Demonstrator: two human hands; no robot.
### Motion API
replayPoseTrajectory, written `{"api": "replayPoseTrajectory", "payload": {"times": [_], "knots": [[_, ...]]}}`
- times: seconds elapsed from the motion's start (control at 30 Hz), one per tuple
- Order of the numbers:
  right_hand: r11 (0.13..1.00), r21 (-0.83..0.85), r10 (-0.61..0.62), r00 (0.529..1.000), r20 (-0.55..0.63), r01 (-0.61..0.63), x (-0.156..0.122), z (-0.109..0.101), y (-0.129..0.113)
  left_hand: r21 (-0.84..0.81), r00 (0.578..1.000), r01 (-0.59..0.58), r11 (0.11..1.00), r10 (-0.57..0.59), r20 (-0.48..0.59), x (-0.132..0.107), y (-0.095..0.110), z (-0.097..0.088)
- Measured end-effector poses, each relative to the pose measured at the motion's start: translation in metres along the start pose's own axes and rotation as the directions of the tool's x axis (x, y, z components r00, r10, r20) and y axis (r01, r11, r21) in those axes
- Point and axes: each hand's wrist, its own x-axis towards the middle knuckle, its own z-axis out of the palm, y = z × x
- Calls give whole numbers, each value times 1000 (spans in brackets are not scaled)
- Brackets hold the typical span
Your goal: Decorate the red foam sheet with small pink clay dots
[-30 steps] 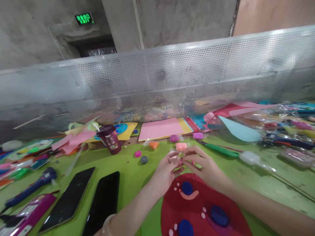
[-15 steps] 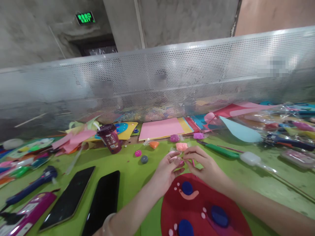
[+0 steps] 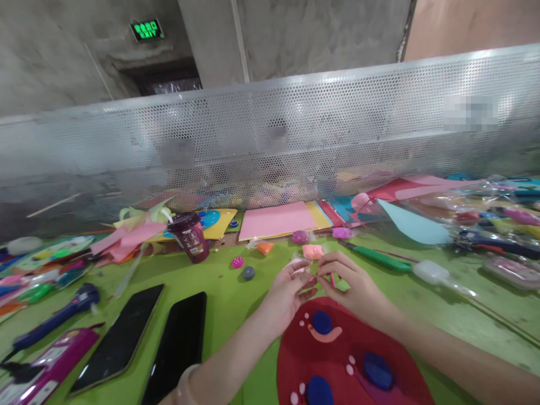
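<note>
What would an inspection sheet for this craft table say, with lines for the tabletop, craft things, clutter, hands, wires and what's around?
Surface: green tabletop with a few small specks.
Job's things: red rounded sheet bearing dark blue discs and small pale pink dots.
Clutter: two black flat phones and a maroon lidded cup, left of the sheet; green-handled slim tool, beyond the right hand.
Grips: left hand and right hand have fingertips close together near the sheet's far edge; what they pinch is too small to tell.
Cables: black plug on the magenta-and-white power strip.
Surroundings: grey perforated metal panel behind; lit green exit sign above.
</note>
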Motion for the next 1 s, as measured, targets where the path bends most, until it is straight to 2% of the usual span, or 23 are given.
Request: {"api": "replayPoseTrajectory", "payload": {"times": [0.4, 0.8, 1.0], "knots": [[997, -15, 79, 995, 57, -78, 1, -3, -4, 15, 1000, 6, 1000, -6, 2, -1, 1, 2], [999, -8, 40, 997, 68, -39, 0, -2, 2, 30, 999, 1, 1000, -2, 36, 0, -1, -1], [996, 4, 88, 993, 74, -89, 1, -6, -4, 37, 1000, 11, 999, -11, -7, -1, 2, 2]]}}
